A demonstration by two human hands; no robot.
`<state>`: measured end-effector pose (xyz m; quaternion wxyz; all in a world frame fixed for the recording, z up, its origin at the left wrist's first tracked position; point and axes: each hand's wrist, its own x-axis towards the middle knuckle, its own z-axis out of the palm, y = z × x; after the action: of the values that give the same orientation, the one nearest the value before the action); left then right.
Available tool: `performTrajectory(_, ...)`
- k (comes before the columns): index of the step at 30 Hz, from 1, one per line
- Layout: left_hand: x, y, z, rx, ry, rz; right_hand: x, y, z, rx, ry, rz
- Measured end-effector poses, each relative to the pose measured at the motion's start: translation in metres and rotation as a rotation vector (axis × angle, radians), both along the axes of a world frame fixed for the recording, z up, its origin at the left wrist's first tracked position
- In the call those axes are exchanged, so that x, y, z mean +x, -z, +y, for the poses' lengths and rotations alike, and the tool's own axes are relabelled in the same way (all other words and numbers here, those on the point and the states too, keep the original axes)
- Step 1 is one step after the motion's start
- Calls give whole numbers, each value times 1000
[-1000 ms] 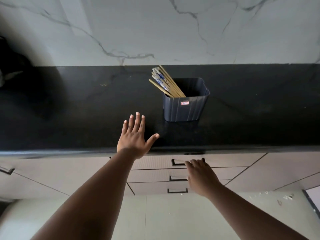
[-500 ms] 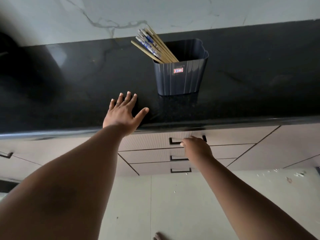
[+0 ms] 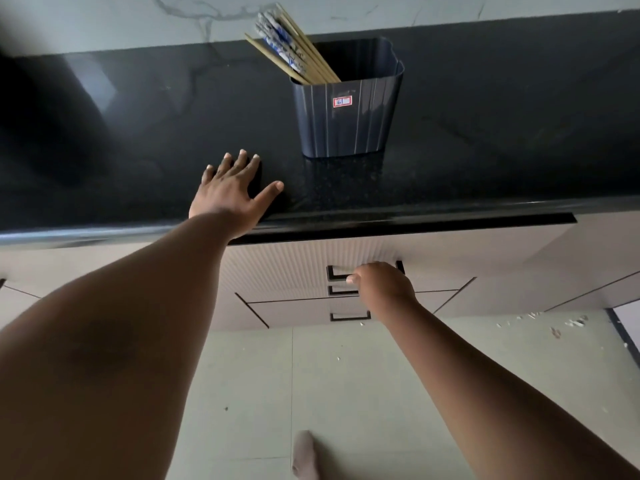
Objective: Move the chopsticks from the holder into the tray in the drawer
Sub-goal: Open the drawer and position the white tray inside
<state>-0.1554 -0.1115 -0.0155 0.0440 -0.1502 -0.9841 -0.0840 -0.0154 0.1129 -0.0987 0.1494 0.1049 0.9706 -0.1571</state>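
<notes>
A dark blue ribbed holder [image 3: 346,112] stands on the black countertop [image 3: 485,133]. Several wooden chopsticks [image 3: 294,50], some with blue-and-white ends, lean out of its left corner. My left hand [image 3: 232,195] lies flat on the counter's front edge, fingers spread, a little left of the holder. My right hand [image 3: 381,285] is curled around the black handle [image 3: 334,271] of the top drawer [image 3: 284,268] below the counter. That drawer's front stands out a little from the cabinet, with a dark gap above it. The inside and any tray are hidden.
Two lower drawers with black handles [image 3: 349,316] sit beneath the top one. Beige cabinet fronts run to both sides. A marble wall backs the counter. The tiled floor shows small white debris [image 3: 575,322] at the right, and my foot [image 3: 304,455] is at the bottom.
My right hand has closed on the top drawer's handle and the drawer front has come out slightly. The view has tilted downward. My left hand stays flat on the counter.
</notes>
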Motion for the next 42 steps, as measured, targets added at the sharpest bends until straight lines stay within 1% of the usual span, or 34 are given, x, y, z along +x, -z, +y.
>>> performTrajectory(2,0,0,0,0,-5,4,5,-2,-1,0,-11,-7)
performTrajectory(5,-1,-1,0,-5,-4,0,32,1,-4,-10,-35,-10)
performTrajectory(10,-1,0,1,-4,5,-4,107,11,-15,11,-86,107)
performTrajectory(12,0,0,1,-8,8,-3,132,9,-19,11,-129,90)
performTrajectory(16,-1,-1,0,-13,10,-8,171,8,-24,31,-210,-5)
performTrajectory(18,-1,0,-1,-25,12,-9,186,0,-28,17,-221,64)
performTrajectory(19,0,0,-2,-31,13,-7,192,-2,-29,15,-233,70)
performTrajectory(21,-1,0,-2,-36,20,-1,200,-3,-30,89,-262,76)
performTrajectory(24,-1,0,-2,-40,29,2,204,-1,-31,99,-253,45)
performTrajectory(26,-2,0,-3,-39,32,3,202,-9,-29,92,-283,66)
performTrajectory(28,-3,-1,-4,-64,41,-14,199,-19,-28,38,-284,95)
performTrajectory(30,-4,-5,-6,-98,59,-46,199,-33,-28,-32,-257,58)
performTrajectory(32,-3,-10,-5,-111,82,-82,198,-60,-30,-96,-228,52)
performTrajectory(35,5,-13,-2,-121,81,-139,186,-98,-24,-172,-184,101)
performTrajectory(36,13,-13,-1,-94,102,-150,180,-108,-19,-183,-147,121)
performTrajectory(38,33,-13,2,51,229,-110,165,-120,-7,-228,-22,167)
performTrajectory(40,56,-16,10,214,426,14,146,-119,10,-291,96,195)
performTrajectory(42,80,-19,20,283,588,122,125,-109,33,-318,194,197)
